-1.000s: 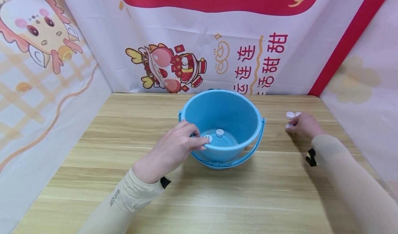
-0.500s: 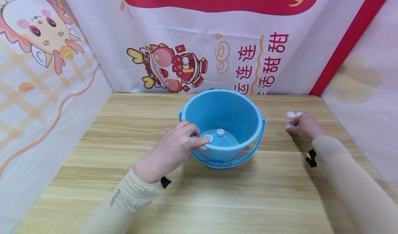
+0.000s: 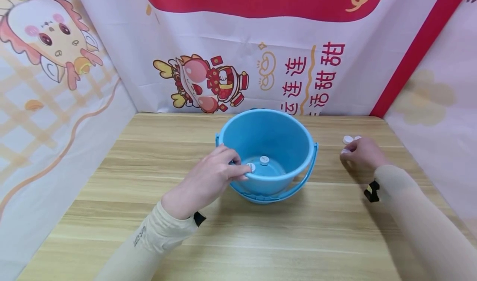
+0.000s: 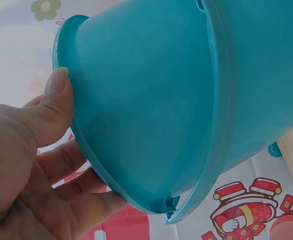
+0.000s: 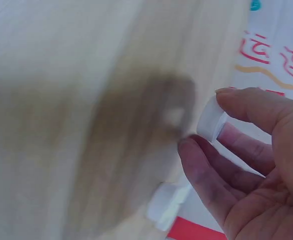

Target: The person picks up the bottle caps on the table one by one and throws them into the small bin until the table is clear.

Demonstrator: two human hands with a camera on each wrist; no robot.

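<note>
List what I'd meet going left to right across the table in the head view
Left hand gripping the rim → blue bucket with two white caps in its bottom → right hand pinching a white cap, with loose caps just beyond it.

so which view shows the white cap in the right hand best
The right wrist view: the white cap sits pinched between fingertips of the right hand, close up. The head view shows only a sliver at the hand. The left wrist view shows none of it.
</note>
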